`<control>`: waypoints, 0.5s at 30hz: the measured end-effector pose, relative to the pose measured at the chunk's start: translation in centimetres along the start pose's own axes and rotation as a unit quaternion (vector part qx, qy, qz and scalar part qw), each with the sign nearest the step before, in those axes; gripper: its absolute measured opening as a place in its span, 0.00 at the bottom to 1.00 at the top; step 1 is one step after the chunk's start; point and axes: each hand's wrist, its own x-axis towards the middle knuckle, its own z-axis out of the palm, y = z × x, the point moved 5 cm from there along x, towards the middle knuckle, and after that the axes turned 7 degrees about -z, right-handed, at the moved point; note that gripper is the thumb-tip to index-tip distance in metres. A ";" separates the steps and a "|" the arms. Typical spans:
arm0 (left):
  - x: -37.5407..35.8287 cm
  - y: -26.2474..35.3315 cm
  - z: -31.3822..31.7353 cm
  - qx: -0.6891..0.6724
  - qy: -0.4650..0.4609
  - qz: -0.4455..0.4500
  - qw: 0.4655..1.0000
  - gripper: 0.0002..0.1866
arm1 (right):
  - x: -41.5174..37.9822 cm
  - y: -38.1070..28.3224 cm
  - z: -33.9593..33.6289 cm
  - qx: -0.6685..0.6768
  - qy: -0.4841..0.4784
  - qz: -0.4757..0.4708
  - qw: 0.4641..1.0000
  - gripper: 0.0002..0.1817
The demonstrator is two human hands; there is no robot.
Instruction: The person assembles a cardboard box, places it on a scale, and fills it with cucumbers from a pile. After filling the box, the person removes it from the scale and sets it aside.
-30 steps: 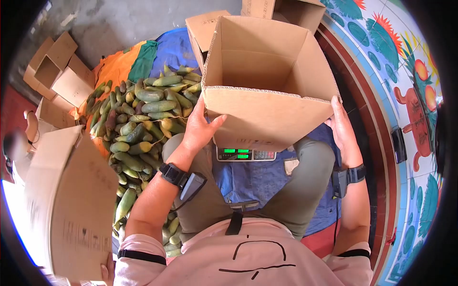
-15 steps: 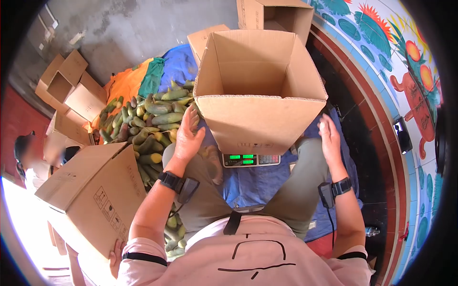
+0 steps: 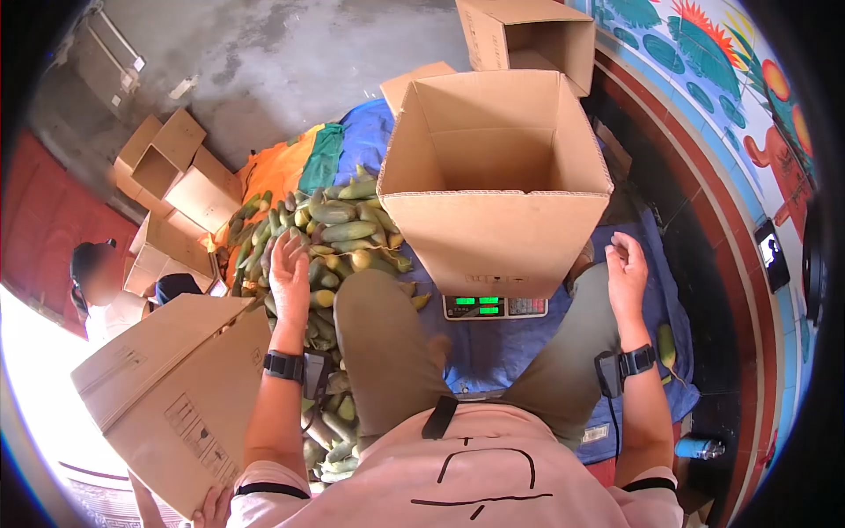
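Person seated, knees apart, facing the scale [image 3: 495, 306]. Everything below is placed off that scale.

Nearest, well to the scale's left: a closed carton [image 3: 176, 387] held up by someone else's hand [image 3: 209, 507] at its bottom edge. Not the seated person's.

Left hand [image 3: 290, 264]: left of the scale, fingers spread, palm down, empty, over the pile of green fruit [image 3: 330, 231]. Can't tell if it touches the fruit. Right hand [image 3: 626, 268]: just right of the scale, loosely open, empty, not on anything. Wrist devices strapped to both arms.

On the scale: open cardboard box [image 3: 493, 180], flaps up, nothing visible inside, covering most of the platform. Green digits lit on the scale's display. Neither hand touches the box.

Under the scale: blue tarp [image 3: 493, 348]. Behind-left of it the fruit pile runs onto orange cloth [image 3: 273, 167].

Farther left: stack of open cartons [image 3: 172, 176]; another person sits beside them. Beyond the scale: another open carton [image 3: 532, 40] against the painted wall.
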 end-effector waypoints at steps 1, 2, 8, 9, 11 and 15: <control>0.0 -0.7 -0.7 0.002 0.004 0.000 1.000 0.27 | -0.1 0.0 0.2 0.004 -0.003 -0.001 1.000 0.12; -0.2 -2.0 -1.5 0.035 0.022 -0.005 0.999 0.26 | -0.3 0.2 0.3 0.013 -0.001 0.008 1.000 0.12; -2.3 -9.2 -4.1 0.117 0.053 -0.097 0.987 0.27 | -0.3 1.0 0.2 0.048 -0.011 0.001 0.999 0.11; -2.5 -10.8 -4.6 0.131 0.061 -0.098 0.985 0.28 | -0.3 1.2 0.1 0.049 -0.016 -0.002 0.999 0.11; -2.8 -13.7 -5.7 0.234 0.058 -0.138 0.961 0.30 | -0.5 2.2 -0.4 0.073 0.001 0.031 0.997 0.11; -4.8 -19.2 -7.0 0.329 0.047 -0.193 0.923 0.34 | -1.0 2.3 -1.4 0.055 -0.002 0.050 0.997 0.10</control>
